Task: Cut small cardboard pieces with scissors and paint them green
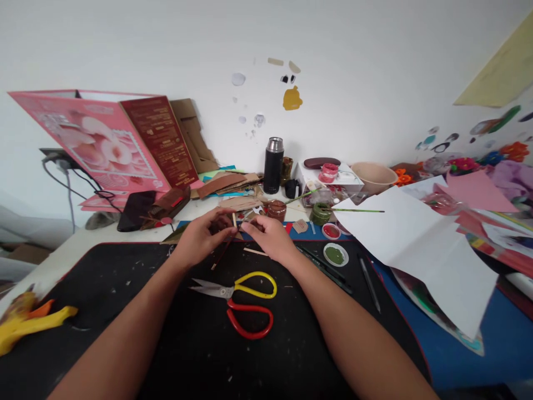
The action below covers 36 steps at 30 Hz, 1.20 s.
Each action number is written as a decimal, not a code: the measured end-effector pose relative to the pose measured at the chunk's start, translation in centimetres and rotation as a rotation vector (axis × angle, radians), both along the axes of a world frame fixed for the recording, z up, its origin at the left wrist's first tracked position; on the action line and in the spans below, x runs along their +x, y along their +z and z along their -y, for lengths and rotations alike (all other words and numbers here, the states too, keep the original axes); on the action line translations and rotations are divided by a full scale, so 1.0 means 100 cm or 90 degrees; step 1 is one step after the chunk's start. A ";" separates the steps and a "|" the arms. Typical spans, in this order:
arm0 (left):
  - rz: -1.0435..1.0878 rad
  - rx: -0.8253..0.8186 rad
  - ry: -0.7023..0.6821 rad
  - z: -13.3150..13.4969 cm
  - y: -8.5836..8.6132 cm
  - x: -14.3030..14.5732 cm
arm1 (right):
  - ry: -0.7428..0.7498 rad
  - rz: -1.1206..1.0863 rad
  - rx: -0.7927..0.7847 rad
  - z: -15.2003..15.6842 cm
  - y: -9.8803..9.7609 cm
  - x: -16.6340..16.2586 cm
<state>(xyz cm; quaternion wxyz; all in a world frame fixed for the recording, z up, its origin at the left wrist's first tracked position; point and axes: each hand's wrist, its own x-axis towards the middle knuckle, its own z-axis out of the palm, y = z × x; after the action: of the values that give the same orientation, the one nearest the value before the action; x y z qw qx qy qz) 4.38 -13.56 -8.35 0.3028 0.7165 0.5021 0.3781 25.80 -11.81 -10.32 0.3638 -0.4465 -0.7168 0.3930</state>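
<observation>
A black mat [200, 361] covers the near part of the table [100, 234]. On it, between the forearms, lie scissors [226, 291], spread a little, with the red handle nearer than the yellow one and the blades toward the left. A yellow object [37, 325] lies at the far left.

Beyond the scissors, a pale strip [255, 251] lies on the mat, one end by the right hand [270, 238]. The left hand [203, 236] is curled, thumb and fingers closed on a small pale stick [234, 220], held upright over the mat's back edge. A thin dark rod [220, 253] slants down beneath that hand; whether they touch is unclear. The right hand faces it, fingers bent and drawn together close to the stick; I cannot tell what it grips.

Right of the hands are a pen [370, 283], a lid of green paint [335, 255] and a lid of red [331, 230]. Behind stand a brown jar [276, 210] and a green jar [320, 214]. Farther back are a black flask [273, 169], a bowl [373, 176] and a pink box [104, 144], before the white wall [353, 66].
</observation>
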 end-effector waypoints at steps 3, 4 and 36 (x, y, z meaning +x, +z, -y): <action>0.025 0.002 0.032 -0.003 0.000 -0.005 | 0.035 0.295 0.077 0.004 0.010 0.006; 0.029 0.003 0.037 -0.004 -0.001 -0.005 | 0.057 0.373 0.089 0.006 0.012 0.007; -0.024 -0.001 -0.056 0.007 0.002 0.015 | 0.016 -0.327 -0.291 -0.001 -0.002 -0.005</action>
<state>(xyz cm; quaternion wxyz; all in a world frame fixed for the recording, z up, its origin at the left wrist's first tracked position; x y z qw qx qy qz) 5.93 -14.28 -8.19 0.3105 0.7446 0.4757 0.3505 25.32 -11.67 -10.53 0.4181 -0.3944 -0.5005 0.6474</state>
